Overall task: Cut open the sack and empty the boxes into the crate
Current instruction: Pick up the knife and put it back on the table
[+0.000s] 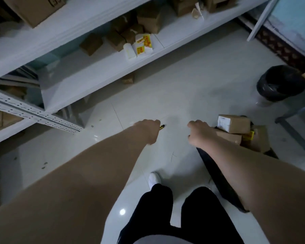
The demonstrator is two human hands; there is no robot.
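Note:
My left hand (146,130) is closed around a yellow and black cutter (162,127), whose tip pokes out to the right of my fist above the floor. My right hand (199,132) is curled shut on the top of a black sack (218,180), which hangs as a dark strip under my right forearm. Right of that hand lie several brown cardboard boxes (234,124); one carries a white label, and a yellow pack sits among them. My arm hides how the boxes sit in the sack. No crate can be made out.
A white metal shelf rack (99,67) runs along the left and top, holding brown boxes and white-and-yellow packs (143,44). A black-lined bin (280,83) stands at the right beside a grey table leg (292,131). My legs and a white shoe (154,178) are below.

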